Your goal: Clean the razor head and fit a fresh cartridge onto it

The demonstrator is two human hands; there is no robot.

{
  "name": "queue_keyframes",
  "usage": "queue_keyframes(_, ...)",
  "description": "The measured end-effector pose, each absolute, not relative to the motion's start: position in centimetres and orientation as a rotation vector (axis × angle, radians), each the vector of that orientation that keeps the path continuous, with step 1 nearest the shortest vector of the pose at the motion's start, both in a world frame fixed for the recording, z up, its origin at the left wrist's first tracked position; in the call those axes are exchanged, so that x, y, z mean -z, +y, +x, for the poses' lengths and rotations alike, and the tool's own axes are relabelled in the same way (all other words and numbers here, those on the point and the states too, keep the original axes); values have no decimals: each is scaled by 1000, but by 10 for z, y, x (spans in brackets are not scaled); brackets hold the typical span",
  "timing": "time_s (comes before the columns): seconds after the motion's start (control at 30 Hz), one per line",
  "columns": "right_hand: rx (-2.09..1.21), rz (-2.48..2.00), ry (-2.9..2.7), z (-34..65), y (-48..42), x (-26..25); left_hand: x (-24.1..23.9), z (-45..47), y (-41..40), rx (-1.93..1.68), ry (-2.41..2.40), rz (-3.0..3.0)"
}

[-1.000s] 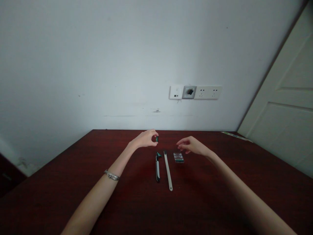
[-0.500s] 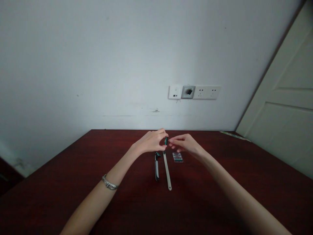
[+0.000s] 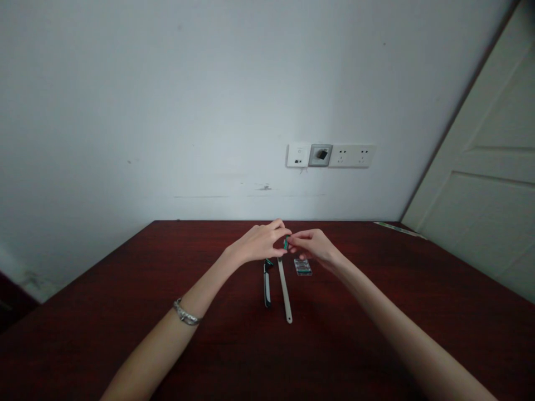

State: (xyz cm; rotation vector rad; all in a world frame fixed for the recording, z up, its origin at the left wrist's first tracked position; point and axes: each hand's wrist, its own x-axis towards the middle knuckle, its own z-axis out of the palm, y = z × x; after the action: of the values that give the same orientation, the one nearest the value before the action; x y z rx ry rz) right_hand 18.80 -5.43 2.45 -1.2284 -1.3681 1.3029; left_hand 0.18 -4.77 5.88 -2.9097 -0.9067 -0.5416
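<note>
My left hand [image 3: 259, 243] and my right hand [image 3: 314, 245] meet above the dark red table [image 3: 125, 312], and both pinch a small green razor cartridge [image 3: 286, 242] between their fingertips. Below them a black and white razor handle [image 3: 266, 282] with a green tip lies lengthwise on the table. Beside it on the right lies a long thin pale stick [image 3: 284, 289]. A small clear cartridge case [image 3: 302, 267] with green pieces inside sits under my right hand. A silver bracelet [image 3: 184, 315] is on my left wrist.
A white wall stands behind the table, with a row of wall sockets [image 3: 330, 156]. A pale door [image 3: 485, 195] stands at the right. A thin green and white strip [image 3: 399, 230] lies at the table's far right corner.
My left hand carried the small green cartridge to the right, and my right hand came in from the case to pinch it too. The view shifted slightly.
</note>
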Motion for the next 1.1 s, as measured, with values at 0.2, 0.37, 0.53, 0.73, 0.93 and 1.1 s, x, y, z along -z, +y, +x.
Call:
queue_keyframes(0.2, -1292, -1117, -1266, 191, -53, -27, -60, -6, -35, 988, -983, -3070)
queue_keyframes(0.37, -1230, -1000, -1120, 189, -51, -25, -49, -4, -21, 1356, -1270, -3079)
queue_keyframes(0.53, -1176, -929, -1063, 183, -52, -24, -40, 6, -21, 1503, -1491, -3238)
queue_keyframes(0.73, -1165, -924, -1083, 179, -53, -22, -38, 11, -25, 1494, -1602, -3206)
queue_keyframes(0.93, -1108, -1030, -1248, 187, -51, -23, -40, 6, -25, 1467, -1737, -3208)
queue_keyframes(1.1, -455, -1053, -1711, 204, -49, -26, -45, -4, -20, 1318, -1776, -3224)
